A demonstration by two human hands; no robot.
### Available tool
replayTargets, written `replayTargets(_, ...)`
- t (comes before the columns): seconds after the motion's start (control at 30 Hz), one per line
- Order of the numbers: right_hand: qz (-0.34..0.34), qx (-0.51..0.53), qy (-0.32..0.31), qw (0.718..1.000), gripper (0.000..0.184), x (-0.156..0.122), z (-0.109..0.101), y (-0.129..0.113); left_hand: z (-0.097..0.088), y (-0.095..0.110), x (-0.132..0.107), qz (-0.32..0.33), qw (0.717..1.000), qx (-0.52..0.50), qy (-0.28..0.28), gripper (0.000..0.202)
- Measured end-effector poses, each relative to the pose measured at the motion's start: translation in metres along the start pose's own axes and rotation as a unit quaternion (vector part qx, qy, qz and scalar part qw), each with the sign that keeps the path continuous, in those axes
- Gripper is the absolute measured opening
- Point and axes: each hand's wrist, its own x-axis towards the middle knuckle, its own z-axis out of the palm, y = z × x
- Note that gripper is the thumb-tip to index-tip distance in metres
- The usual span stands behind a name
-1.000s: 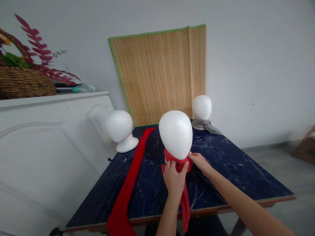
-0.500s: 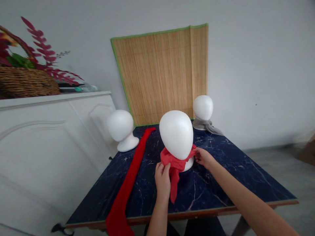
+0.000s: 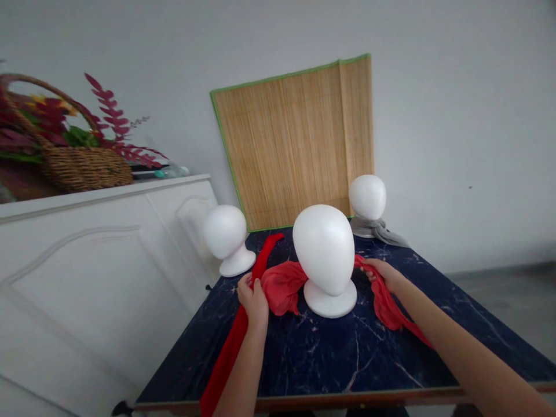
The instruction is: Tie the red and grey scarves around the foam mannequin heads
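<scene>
Three white foam heads point(image 3: 226, 231) stand on the dark blue marbled table point(image 3: 330, 359), the nearest head point(image 3: 324, 249) at its middle. A red scarf point(image 3: 282, 286) runs behind that head's neck and out to both sides. The left hand point(image 3: 252, 298) is closed on its left end, above a second red scarf point(image 3: 232, 350) lying along the table, and the right hand point(image 3: 384, 272) grips its right end, whose tail trails onto the tabletop.
</scene>
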Motion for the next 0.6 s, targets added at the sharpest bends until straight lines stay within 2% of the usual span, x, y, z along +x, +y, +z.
replayTargets(0.03, -0.011, -0.005, 0.004, 1.000, 0.009, -0.002, -0.002, 0.005, 0.002, 0.004, -0.010, 0.049, 0.999, 0.018, -0.006, 0.025)
replayTargets(0.07, -0.025, -0.010, 0.003, 1.000, 0.020, -0.004, -0.002, 0.010, 0.004, 0.007, -0.025, 0.095, 0.994, 0.032, -0.031, 0.026)
replayTargets(0.1, -0.042, -0.021, -0.003, 0.999, 0.032, -0.006, -0.003, 0.016, 0.009, 0.010, -0.041, 0.152, 0.983, 0.054, -0.083, 0.028)
replayTargets(0.13, -0.062, -0.039, -0.016, 0.997, 0.041, -0.008, -0.002, 0.022, 0.015, 0.010, -0.059, 0.192, 0.966, 0.065, -0.162, 0.029)
replayTargets(0.2, -0.100, -0.094, -0.054, 0.989, 0.045, -0.012, 0.002, 0.031, 0.033, 0.008, -0.090, 0.183, 0.939, 0.062, -0.286, 0.053)
replayTargets(0.23, -0.117, -0.123, -0.072, 0.983, 0.043, -0.013, 0.004, 0.034, 0.043, 0.005, -0.103, 0.162, 0.935, 0.055, -0.311, 0.066)
replayTargets(0.3, -0.133, -0.171, -0.100, 0.971, 0.040, -0.017, 0.008, 0.036, 0.063, -0.002, -0.117, 0.115, 0.945, 0.051, -0.301, 0.081)
replayTargets(0.43, -0.126, -0.230, -0.149, 0.953, 0.044, -0.024, 0.006, 0.030, 0.088, -0.008, -0.120, 0.010, 0.978, 0.033, -0.205, 0.089)
replayTargets(0.53, -0.116, -0.241, -0.138, 0.954, 0.048, -0.022, -0.005, 0.027, 0.088, 0.001, -0.113, -0.004, 0.981, -0.011, -0.194, 0.090)
replayTargets(0.6, -0.185, -0.214, -0.072, 0.956, 0.042, -0.019, -0.012, 0.027, 0.077, 0.014, -0.104, -0.005, 0.980, -0.045, -0.193, 0.088)
